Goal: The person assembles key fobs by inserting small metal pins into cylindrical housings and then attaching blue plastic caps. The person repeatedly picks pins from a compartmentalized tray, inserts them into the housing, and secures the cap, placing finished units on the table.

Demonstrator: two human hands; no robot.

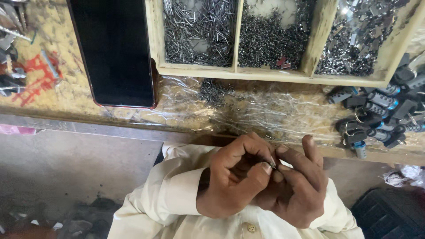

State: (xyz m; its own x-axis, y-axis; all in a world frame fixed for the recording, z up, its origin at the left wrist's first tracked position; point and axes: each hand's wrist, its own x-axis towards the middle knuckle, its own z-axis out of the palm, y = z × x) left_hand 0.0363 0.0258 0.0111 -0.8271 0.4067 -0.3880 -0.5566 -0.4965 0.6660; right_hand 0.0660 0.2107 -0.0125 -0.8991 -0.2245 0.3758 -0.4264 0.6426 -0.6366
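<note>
Both my hands meet close to my chest, just below the bench edge. My left hand point(234, 177) is curled, thumb and forefinger pinching a tiny metal part point(272, 163). My right hand point(299, 186) presses against it from the right, its fingertips on the same small part. The part is mostly hidden by the fingers. Cream sleeves point(177, 194) cover both arms.
A wooden tray point(265, 73) on the bench holds compartments of thin pins, small dark screws and shiny metal pieces. A dark phone point(113, 51) lies at the left. A small heap of screws point(212, 90) sits on plastic wrap. Black and blue key-fob parts point(376, 115) pile at the right.
</note>
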